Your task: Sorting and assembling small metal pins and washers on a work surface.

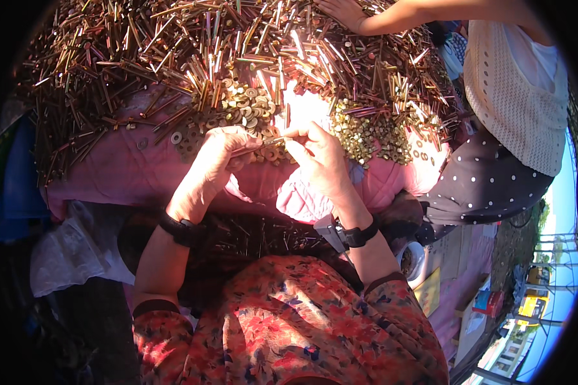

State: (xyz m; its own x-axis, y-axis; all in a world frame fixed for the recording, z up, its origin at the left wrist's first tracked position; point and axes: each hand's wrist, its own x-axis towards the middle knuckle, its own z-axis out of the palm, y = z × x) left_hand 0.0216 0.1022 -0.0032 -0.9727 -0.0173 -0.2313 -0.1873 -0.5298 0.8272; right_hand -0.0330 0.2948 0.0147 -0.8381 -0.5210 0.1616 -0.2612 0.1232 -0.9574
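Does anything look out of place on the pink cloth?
Maybe one small washer: it lies by itself on the pink cloth, left of the washer pile, apart from the others.

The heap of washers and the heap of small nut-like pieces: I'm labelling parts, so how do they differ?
The washers are flat, round discs with central holes; the nut-like pieces look chunkier. The washers also look wider than the nut-like pieces. The washers lie nearer the left hand, the nut-like pieces nearer the right hand. Both heaps are loose, mostly gold-toned and on the pink cloth.
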